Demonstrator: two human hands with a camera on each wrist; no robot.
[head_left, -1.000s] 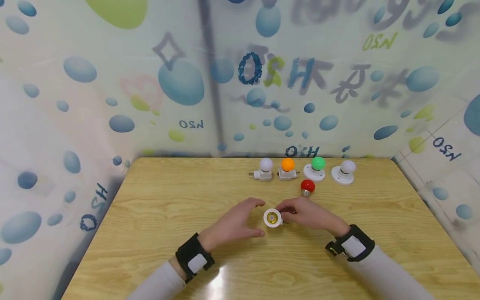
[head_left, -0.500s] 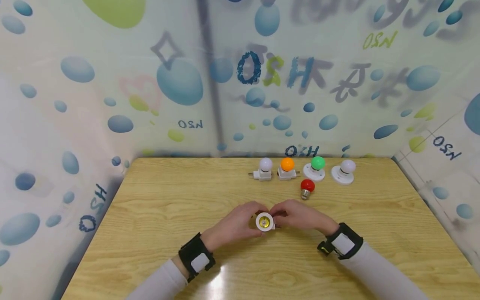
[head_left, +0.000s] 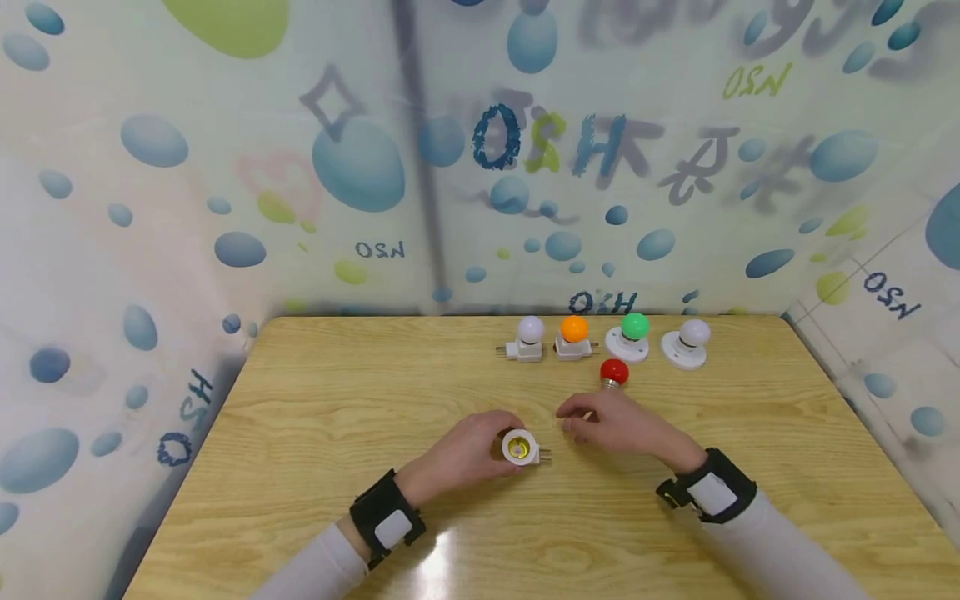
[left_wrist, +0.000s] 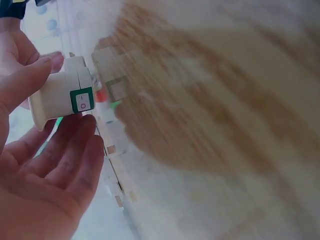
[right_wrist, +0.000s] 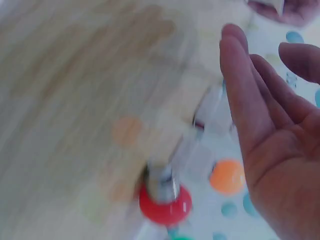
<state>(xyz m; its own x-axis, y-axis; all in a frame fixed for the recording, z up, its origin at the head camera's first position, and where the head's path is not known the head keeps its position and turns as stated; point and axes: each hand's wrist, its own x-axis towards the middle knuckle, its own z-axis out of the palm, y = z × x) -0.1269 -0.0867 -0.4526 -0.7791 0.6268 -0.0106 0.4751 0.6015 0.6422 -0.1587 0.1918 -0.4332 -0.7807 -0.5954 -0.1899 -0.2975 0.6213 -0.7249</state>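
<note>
My left hand [head_left: 468, 450] grips a white bulb socket [head_left: 519, 447] between thumb and fingers above the table. Its gold-coloured threaded opening faces up and its plug prongs point right in the head view. In the left wrist view the socket [left_wrist: 60, 97] shows a switch [left_wrist: 82, 101] with a green surround. My right hand [head_left: 622, 423] is apart from the socket, to its right, holding nothing, with fingers loosely bent. Just beyond that hand lies a red bulb [head_left: 614, 371] with a silver screw base, partly covered by the hand in the head view; the right wrist view shows its base [right_wrist: 162, 182].
Along the table's [head_left: 315, 400] back edge stand a white bulb [head_left: 530, 329] and an orange bulb [head_left: 574, 329] in plug sockets. Beside them are a green bulb [head_left: 635, 326] and another white bulb [head_left: 694, 332] on round white bases. A patterned curtain [head_left: 360, 275] hangs behind.
The socket went from my right hand to my left, which took hold of it and drew it slightly left. My right hand let go and moved back right, towards the red bulb.
</note>
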